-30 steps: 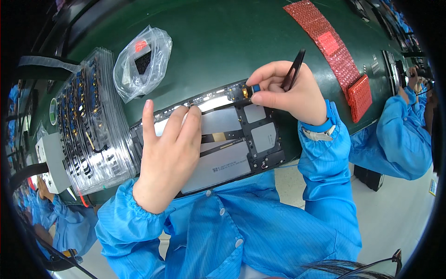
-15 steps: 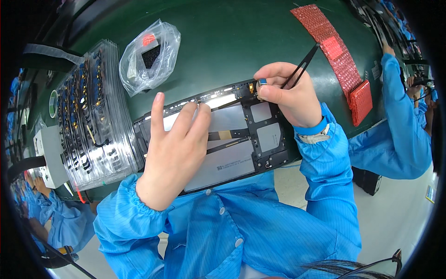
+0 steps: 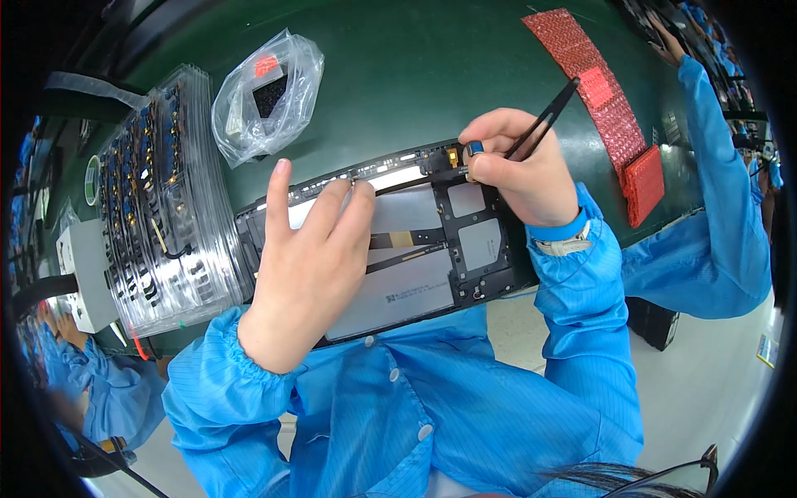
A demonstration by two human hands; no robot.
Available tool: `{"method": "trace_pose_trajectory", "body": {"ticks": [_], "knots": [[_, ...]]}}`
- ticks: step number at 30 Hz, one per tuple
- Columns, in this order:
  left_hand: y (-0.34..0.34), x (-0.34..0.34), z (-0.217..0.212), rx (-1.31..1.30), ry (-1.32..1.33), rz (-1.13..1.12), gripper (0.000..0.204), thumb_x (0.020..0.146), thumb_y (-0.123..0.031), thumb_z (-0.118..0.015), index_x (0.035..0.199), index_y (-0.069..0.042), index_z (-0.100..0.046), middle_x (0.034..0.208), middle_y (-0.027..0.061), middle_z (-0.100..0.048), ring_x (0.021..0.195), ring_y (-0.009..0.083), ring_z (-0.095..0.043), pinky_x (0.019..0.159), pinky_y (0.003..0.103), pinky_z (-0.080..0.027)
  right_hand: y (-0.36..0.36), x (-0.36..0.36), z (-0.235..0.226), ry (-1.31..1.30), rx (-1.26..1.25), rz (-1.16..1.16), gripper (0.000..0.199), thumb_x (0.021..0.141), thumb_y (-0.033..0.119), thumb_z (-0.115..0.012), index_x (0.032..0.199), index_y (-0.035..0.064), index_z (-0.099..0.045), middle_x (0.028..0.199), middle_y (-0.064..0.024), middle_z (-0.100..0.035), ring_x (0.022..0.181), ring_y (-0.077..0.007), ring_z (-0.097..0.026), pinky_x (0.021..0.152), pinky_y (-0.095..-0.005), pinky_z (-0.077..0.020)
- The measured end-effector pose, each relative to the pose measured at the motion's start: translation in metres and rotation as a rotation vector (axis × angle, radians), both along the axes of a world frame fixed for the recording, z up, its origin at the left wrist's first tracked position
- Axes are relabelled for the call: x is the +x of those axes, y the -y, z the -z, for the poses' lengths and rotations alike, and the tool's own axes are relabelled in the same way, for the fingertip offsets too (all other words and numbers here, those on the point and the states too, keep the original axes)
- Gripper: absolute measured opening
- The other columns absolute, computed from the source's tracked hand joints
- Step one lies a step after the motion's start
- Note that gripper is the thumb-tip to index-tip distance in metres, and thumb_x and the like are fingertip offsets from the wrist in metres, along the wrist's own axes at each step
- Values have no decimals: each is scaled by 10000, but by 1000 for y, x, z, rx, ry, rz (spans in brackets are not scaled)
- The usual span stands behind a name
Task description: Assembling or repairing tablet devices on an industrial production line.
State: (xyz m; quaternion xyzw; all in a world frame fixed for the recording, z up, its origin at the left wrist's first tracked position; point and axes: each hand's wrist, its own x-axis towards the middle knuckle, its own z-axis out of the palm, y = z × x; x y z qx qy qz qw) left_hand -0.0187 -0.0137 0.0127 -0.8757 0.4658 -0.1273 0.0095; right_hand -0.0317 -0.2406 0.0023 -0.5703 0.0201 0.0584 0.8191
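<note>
An opened tablet (image 3: 411, 280) lies at a slant in front of me, its grey battery cells and black frame exposed. My left hand (image 3: 311, 249) rests over its left half with fingers spread, fingertips at the far edge strip. At the tablet's far right corner, my right hand (image 3: 525, 166) pinches a small blue-and-black part (image 3: 474, 148) between thumb and forefinger. Black tweezers (image 3: 548, 116) are also tucked in that hand, their other end sticking out to the upper right. A gold-coloured contact (image 3: 453, 157) shows on the frame beside the pinched part.
At left stands a stack of clear plastic trays (image 3: 178, 207) holding small parts, beside a white box (image 3: 87, 274). A clear plastic bag (image 3: 266, 100) lies beyond the tablet. Red bubble wrap (image 3: 610, 124) lies at right, near a co-worker's blue sleeve (image 3: 714, 183).
The small part has tilted slightly in my right fingers, and the tweezers have swung a little to the right. My left hand has shifted slightly left. The co-worker's hand at right has moved farther away.
</note>
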Motion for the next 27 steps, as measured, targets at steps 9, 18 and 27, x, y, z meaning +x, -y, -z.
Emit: {"method": "trace_pose_trajectory", "body": {"ticks": [9, 18, 27], "knots": [[-1, 1, -5, 87, 20, 25, 185, 676, -87, -558, 839, -28, -623, 994, 18, -489, 1016, 170, -466, 1012, 537, -238, 24, 5, -20, 24, -856, -135, 216, 693, 74, -684, 863, -25, -595, 615, -24, -581, 604, -78, -551, 545, -215, -433], [-2, 5, -9, 179, 86, 92, 224, 656, -83, -556, 862, -21, -618, 993, 12, -469, 1011, 159, -463, 1025, 522, -232, 26, 6, -12, 41, -951, -135, 155, 668, 77, -704, 758, 1, -603, 706, -21, -580, 599, -87, -473, 513, -222, -349], [-4, 9, -12, 172, 48, 111, 230, 658, -66, -553, 876, -31, -620, 1014, 6, -463, 1016, 146, -460, 1032, 514, -234, 26, 7, -10, 62, -990, -150, 136, 666, 74, -700, 684, -4, -591, 754, -42, -580, 643, -131, -520, 570, -246, -397]]}}
